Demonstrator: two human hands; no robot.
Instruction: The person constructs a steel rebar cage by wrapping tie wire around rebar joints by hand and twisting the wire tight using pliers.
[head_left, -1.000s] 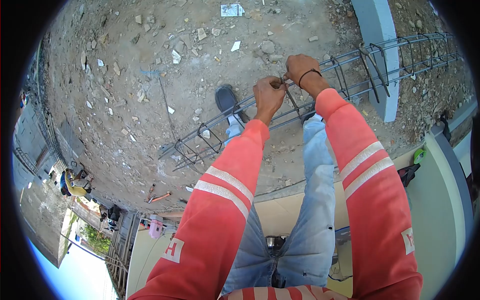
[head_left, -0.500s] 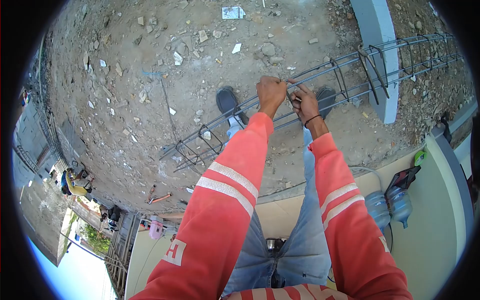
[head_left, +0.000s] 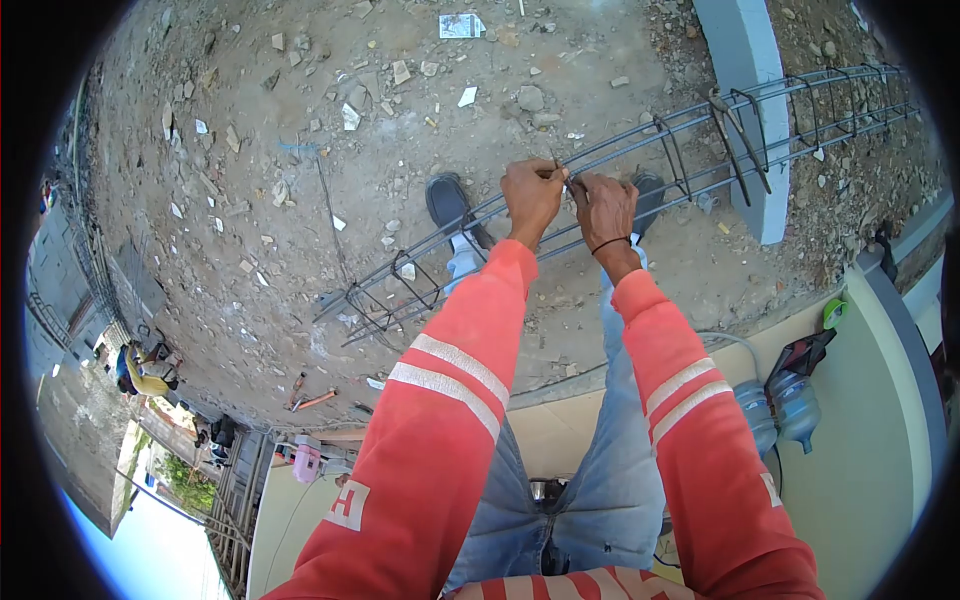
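A long rebar cage (head_left: 640, 136) of parallel bars with square stirrups runs across the view, over my shoes. My left hand (head_left: 533, 197) is closed at its upper bar, fingertips pinched together. Right beside it my right hand (head_left: 605, 212), with a dark band at the wrist, is closed too, back of the hand up. Whatever the fingertips hold is too small to make out. Pincers (head_left: 738, 138) with dark handles rest on the cage to the right of my hands.
A grey concrete beam (head_left: 750, 110) lies under the cage at the right. Rubble covers the ground. A hammer (head_left: 316, 400) lies at the lower left. Large water bottles (head_left: 795, 408) stand at the lower right, by a pale wall (head_left: 860, 440).
My right hand has turned over, its back now up, and its fingers have closed in nearer to my left hand. The view has shifted slightly.
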